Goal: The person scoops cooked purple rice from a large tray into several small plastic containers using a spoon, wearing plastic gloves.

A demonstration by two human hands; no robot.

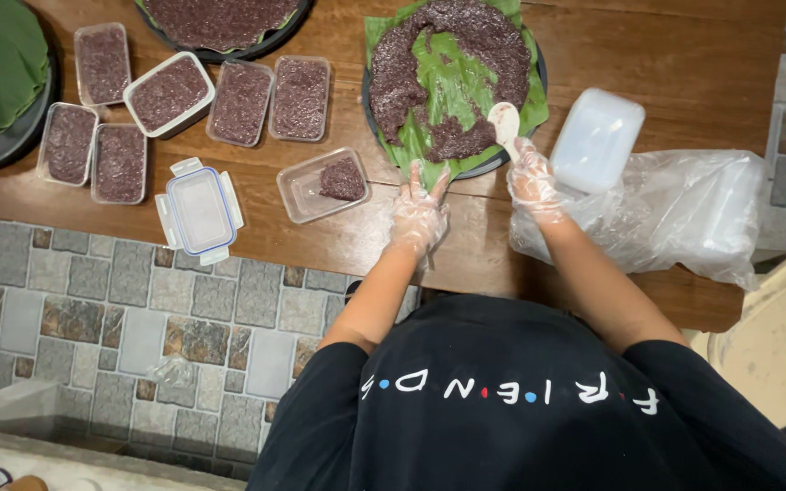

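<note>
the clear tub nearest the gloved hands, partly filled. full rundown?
The tub is a shallow, rectangular, clear plastic container with rounded corners, lidless, sitting flat on the wooden table. One dark purple lump of sticky rice fills its right end; the rest is bare. Neither hand touches it; the left hand is nearest.

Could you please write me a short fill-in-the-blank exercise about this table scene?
1. The right hand holds a white ____ at the dark rice.
2. That rice lies on a leaf whose colour is ____.
3. Both hands wear clear plastic ____.
4. The clear container beside the left hand holds ____ lump of rice.

Missing words: spoon; green; gloves; one.
</note>
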